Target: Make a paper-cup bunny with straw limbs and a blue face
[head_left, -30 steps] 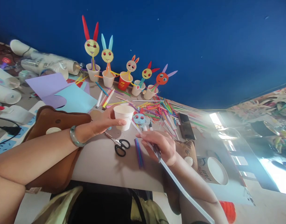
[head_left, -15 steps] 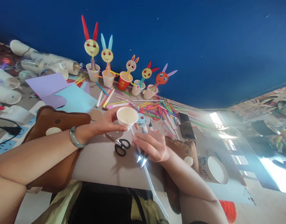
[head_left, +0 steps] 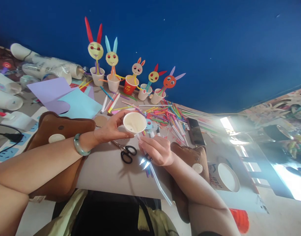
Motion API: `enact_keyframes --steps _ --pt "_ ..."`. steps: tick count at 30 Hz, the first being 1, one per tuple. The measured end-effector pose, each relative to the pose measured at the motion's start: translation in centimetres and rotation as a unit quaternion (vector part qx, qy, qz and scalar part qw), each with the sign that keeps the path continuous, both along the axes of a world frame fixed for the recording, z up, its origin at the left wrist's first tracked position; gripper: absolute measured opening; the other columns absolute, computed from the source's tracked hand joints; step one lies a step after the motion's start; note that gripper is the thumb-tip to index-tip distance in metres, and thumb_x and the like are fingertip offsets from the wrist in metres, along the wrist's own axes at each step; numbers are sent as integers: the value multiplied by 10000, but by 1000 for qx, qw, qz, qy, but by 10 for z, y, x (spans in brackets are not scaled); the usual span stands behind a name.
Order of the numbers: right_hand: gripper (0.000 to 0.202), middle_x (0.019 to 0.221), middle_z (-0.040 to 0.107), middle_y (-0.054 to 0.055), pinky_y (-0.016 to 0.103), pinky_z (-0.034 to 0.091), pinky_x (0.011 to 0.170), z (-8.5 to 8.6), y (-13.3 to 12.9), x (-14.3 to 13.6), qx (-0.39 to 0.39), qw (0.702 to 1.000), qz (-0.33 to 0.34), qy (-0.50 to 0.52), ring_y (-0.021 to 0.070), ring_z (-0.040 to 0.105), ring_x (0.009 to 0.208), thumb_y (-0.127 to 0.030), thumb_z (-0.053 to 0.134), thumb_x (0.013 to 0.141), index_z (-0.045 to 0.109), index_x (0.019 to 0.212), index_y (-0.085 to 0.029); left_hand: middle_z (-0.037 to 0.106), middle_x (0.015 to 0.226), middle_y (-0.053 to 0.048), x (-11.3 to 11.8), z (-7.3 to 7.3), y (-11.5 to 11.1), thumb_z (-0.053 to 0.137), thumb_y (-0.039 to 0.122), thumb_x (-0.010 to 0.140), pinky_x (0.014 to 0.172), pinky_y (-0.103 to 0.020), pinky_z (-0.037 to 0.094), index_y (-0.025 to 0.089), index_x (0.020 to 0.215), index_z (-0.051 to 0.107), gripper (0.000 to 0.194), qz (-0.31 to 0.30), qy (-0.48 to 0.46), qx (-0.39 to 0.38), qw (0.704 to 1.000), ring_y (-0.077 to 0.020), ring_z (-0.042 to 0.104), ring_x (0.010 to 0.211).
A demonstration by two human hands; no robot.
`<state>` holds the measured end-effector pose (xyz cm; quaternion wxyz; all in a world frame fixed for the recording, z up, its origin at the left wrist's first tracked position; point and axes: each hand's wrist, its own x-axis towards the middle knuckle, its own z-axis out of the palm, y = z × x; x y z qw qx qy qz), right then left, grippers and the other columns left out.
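In the head view my left hand (head_left: 113, 127) has its fingers wrapped round a white paper cup (head_left: 135, 123), tilted so its inside shows. A small pale shape lies low inside the cup; I cannot tell what it is. My right hand (head_left: 156, 150) is closed on a translucent bendy straw (head_left: 159, 183), whose upper end meets the cup's underside and whose bent end hangs down. From under the same hand stick out two bright pointed blades (head_left: 144, 163), their handle mostly hidden. Black-handled scissors (head_left: 127, 154) lie on the table just below the cup.
Several cups with paper rabbit faces (head_left: 112, 59) stand along the blue wall. Loose coloured straws (head_left: 162, 114), markers (head_left: 113, 103) and a phone (head_left: 196, 131) lie in front. Brown cushions (head_left: 66, 131) sit under my arms. Coloured paper (head_left: 79, 101) and a power strip (head_left: 8, 150) are at left.
My right hand has moved slightly up and left, bringing the straw closer against the cup. The straw's hanging end has risen. A pale shape now shows in the cup.
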<state>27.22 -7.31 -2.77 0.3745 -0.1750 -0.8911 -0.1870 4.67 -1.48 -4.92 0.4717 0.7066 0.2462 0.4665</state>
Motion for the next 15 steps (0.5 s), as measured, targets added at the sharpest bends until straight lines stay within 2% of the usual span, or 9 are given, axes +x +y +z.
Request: enact_keyframes --steps 10,15 --pt "135 942 766 99 251 458 515 -2 -2 -3 31 998 -42 -34 111 621 623 -126 628 911 658 1042 -141 677 1293 -159 -1 -7 2 877 345 710 993 -391 568 170 1303 577 687 49 2 112 992 -293 668 1178" --pt "76 885 768 101 239 424 477 1 -2 -5 71 996 -34 -33 97 590 577 -110 633 895 672 956 -134 676 1301 -172 -1 -7 0 868 346 720 1004 -393 573 155 1306 570 684 48 -1 110 993 -293 660 1207"
